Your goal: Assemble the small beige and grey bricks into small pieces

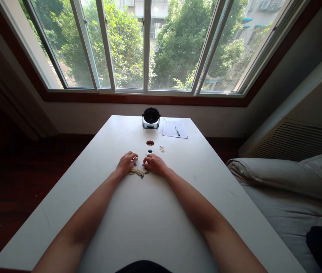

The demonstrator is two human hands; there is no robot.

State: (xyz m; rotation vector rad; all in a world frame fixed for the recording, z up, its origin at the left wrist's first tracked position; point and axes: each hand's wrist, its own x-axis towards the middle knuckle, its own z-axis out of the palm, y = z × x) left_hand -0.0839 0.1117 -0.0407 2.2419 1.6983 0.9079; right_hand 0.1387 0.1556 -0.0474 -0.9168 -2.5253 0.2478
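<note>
My left hand [127, 162] rests on the white table with its fingers curled together. A tiny pale bit shows at its fingertips, too small to name. Opposite it, a short gap away, my right hand [155, 164] is closed too, thumb and fingers bent inward; what they hold, if anything, is hidden. Just below both hands lies a loose row of small tan and grey pieces [138, 173], which look like toy building bricks. Some dark grey ones sit right under the right fingers. Several small cream pieces [161, 148] lie beyond the right hand.
The white table [149, 220] has a round hole [150, 143] and a white ring [150, 152] with a dark centre near the hands. Farther back stand a small black fan [151, 116] and paper sheets [172, 128] with a pen [177, 131]. A grey couch [286, 189] is at right.
</note>
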